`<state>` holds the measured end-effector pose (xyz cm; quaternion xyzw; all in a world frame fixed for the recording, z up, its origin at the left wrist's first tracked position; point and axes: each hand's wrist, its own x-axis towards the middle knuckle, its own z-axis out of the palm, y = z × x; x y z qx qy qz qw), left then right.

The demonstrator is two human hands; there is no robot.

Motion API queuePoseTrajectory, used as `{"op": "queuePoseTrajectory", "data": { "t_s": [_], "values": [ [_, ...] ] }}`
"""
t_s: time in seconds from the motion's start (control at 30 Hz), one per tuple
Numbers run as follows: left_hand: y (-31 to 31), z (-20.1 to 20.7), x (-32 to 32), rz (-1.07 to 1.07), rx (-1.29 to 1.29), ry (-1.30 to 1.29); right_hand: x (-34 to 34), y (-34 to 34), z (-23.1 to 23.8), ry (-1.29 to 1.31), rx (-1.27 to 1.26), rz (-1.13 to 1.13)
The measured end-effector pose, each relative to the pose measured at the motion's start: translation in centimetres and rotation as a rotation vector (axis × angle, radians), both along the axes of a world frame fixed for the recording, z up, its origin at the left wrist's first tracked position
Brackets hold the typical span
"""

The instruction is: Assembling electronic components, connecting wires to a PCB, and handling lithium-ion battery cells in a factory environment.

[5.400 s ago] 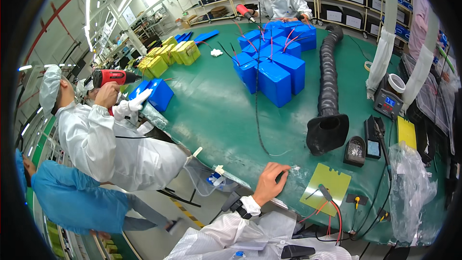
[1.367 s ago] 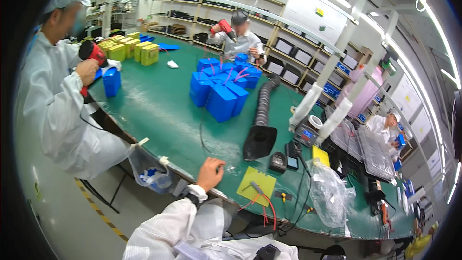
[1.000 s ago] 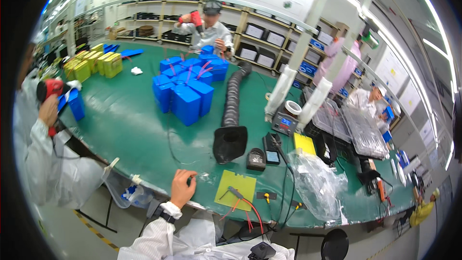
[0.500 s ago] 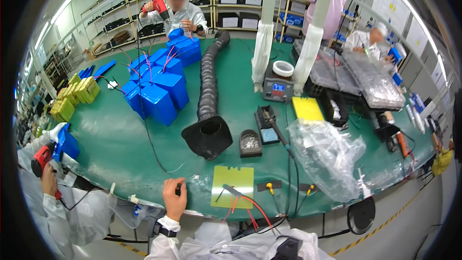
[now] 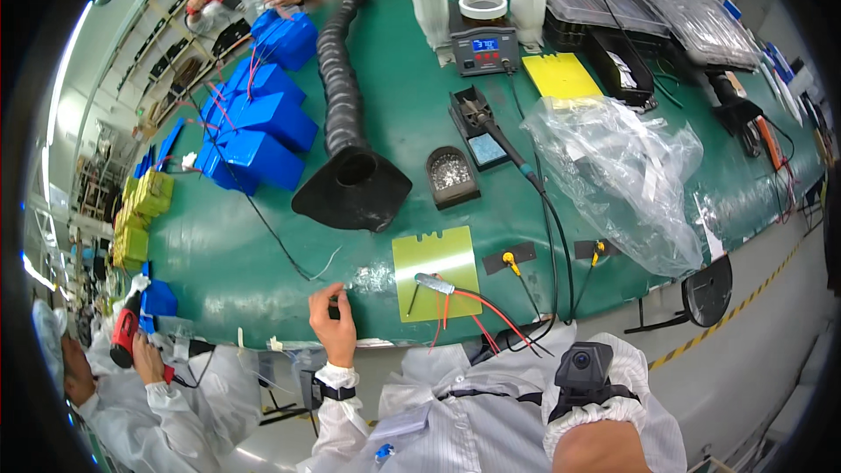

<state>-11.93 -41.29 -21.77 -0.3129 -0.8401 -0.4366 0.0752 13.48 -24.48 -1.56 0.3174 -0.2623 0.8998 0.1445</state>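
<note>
See a co-worker's hand (image 5: 151, 359) on a red heat gun (image 5: 125, 333) well off left of the yellow-green plate (image 5: 436, 254), with lime blocks (image 5: 151, 195) farther back on that side. Then get a cluster of blue blocks (image 5: 272, 118) left of and behind the plate. Next up, got the left hand (image 5: 333, 314) just left of the plate at the edge of the counter (image 5: 263, 298), loosely curled, thumb and finger apart; can't make out anything held. Got a ribbed black hose (image 5: 343, 88) behind and a bit left of the plate. On the plate itself, find a grey-tipped wire bundle (image 5: 435, 284) trailing off the front. Behind and right of the plate, see a soldering iron (image 5: 501, 142). Down front-right of the plate, just catch the right hand (image 5: 600, 450), mostly cut off, so can't tell how open or whether holding anything. Farther right of the plate, add a crumpled clear bag (image 5: 604, 166).
</note>
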Motion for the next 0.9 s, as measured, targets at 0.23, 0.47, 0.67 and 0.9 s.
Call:
{"op": "queuePoseTrajectory", "data": {
  "t_s": [0.23,0.47,0.67,0.9],
  "values": [
    [-1.0,-0.2,-0.5,0.016,0.020,0.033,-2.5,-1.5,0.6,0.170,0.096,-0.041],
    [-0.8,-0.6,-0.2,0.017,0.154,-0.004,-5.6,-10.1,4.3,0.286,-0.252,-0.096],
    [-1.0,-0.8,0.2,0.021,0.249,0.074,-5.5,-11.9,2.9,0.164,-0.096,0.444],
    [-1.3,-1.2,0.4,-0.002,0.296,0.071,-4.9,-15.1,4.5,0.215,0.018,0.549]
  ]
}}
